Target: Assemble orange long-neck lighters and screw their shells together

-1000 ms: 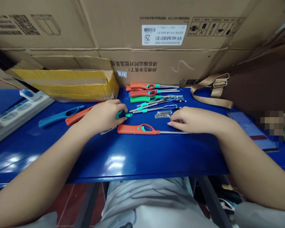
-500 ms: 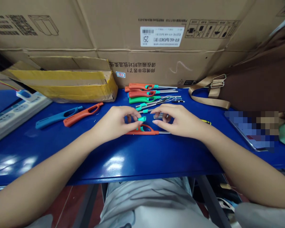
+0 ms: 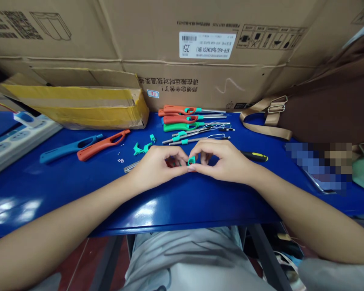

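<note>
I have a glossy blue table [image 3: 170,206]; lamp glare on its near left. Far left, a white power strip [image 3: 26,135] with a plug in it; beside it, a yellow-taped box [image 3: 94,111] at the back. In front of the box I count two shells, blue [image 3: 63,151] and orange [image 3: 100,148], slanting side by side; near them, tiny pins [image 3: 119,153], pale chips [image 3: 120,161], green bits [image 3: 136,148] and a metal part [image 3: 131,166], half hidden. Back centre, lighters [image 3: 180,119] lie stacked, barrels to my right; just nearer, rods [image 3: 177,142] with loose wires [image 3: 214,125]. Right, a black-and-yellow screwdriver [image 3: 256,156], partly covered; behind it, a tan strap [image 3: 268,131]; beyond, something flat, too blurred to name.
</note>
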Demonstrator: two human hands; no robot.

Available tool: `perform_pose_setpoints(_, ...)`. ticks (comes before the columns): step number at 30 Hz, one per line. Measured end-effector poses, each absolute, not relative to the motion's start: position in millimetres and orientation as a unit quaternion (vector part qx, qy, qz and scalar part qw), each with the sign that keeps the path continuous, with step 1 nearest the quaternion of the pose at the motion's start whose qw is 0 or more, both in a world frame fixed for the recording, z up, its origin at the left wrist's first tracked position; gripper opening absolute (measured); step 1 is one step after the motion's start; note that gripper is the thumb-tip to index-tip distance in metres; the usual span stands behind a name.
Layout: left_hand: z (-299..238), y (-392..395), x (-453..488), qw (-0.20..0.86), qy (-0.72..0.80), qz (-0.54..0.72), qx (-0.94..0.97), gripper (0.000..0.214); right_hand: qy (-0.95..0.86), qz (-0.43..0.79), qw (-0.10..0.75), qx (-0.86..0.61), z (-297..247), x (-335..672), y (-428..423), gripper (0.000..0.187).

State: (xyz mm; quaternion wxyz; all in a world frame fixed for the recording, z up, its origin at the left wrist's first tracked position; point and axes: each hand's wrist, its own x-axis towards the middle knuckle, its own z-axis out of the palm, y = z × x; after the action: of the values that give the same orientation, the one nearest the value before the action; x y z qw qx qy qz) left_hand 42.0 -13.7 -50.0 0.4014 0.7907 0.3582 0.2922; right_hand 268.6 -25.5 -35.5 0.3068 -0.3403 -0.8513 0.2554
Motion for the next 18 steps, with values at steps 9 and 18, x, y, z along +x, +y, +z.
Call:
perform_pose_setpoints(9,-48,-7,34,0.145,0.298,0.123,0.935,0.037,-0.793,0.308,0.362,-0.382,-27,277,-24,0.024)
perform_pose_setpoints(18,-53,-4,32,0.235,0.343,0.117,0.902,0.046,-0.834,0.217,0.315,-0.398,-14,298,-13,0.027)
